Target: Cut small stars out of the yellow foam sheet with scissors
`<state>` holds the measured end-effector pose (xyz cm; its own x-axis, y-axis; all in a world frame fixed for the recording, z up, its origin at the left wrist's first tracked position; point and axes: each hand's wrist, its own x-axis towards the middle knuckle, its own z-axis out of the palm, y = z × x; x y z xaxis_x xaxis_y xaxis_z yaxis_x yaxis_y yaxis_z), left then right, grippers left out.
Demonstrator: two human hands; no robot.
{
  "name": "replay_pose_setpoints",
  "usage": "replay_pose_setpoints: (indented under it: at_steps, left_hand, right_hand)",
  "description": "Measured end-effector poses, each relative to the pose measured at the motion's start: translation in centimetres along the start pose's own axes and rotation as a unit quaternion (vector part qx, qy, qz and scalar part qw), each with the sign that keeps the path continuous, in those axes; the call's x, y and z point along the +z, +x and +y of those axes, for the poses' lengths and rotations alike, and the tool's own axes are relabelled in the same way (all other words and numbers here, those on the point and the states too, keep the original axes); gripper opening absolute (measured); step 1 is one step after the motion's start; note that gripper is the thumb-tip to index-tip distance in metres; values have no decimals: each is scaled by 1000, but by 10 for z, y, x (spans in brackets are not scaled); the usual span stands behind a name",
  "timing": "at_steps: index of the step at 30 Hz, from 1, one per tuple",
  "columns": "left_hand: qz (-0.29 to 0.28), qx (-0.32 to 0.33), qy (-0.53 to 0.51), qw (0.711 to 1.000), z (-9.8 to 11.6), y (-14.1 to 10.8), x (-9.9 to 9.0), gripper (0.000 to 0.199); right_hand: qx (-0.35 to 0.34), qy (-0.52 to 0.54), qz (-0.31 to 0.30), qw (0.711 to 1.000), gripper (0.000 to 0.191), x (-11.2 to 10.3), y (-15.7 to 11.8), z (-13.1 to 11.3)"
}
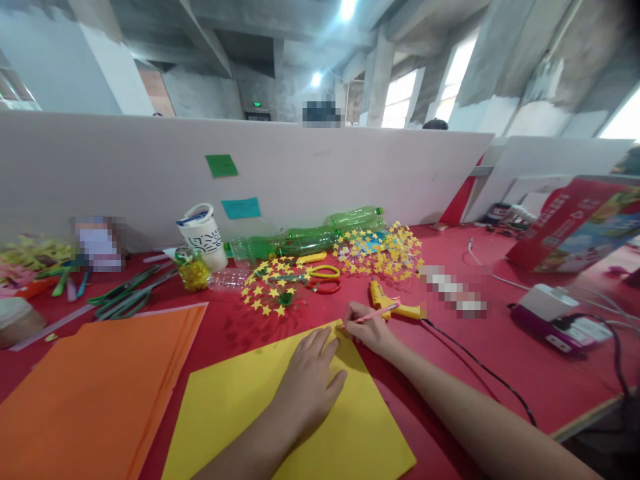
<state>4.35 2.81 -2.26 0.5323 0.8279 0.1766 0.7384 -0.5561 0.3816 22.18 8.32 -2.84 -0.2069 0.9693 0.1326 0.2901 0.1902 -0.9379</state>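
A large yellow sheet (235,407) lies on the red table in front of me. My left hand (310,380) rests flat on it, fingers stretched toward its far corner. At that corner my right hand (367,327) grips a pink pencil (377,312), whose tip end is by the sheet's edge and partly covered by the fingers. Just beyond the right hand lies a yellow hot glue gun (393,303) with a black cord. Left of the yellow sheet is a stack of orange sheets (100,393).
Behind the sheets stand yellow star sprays (270,287), scissors with red and yellow handles (325,279), green plastic bottles (310,240) and a white cup (205,237). Green-handled scissors (123,300) lie at left. A power strip (555,333) and red box (575,223) are at right. A white partition (150,167) borders the table.
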Motion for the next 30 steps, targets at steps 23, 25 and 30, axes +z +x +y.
replay_pose_setpoints:
  at_steps: [23, 25, 30]
  left_hand:
    - [-4, -1, 15, 1000, 1, 0, 0, 48]
    - [-6, -3, 13, 1000, 1, 0, 0, 48]
    - [-6, -3, 12, 1000, 1, -1, -1, 48]
  right_hand:
    - [-33, -70, 57, 995, 9, 3, -2, 1]
    - [-40, -83, 69, 993, 10, 2, -3, 2]
    - [-47, -102, 92, 989, 10, 2, -3, 5]
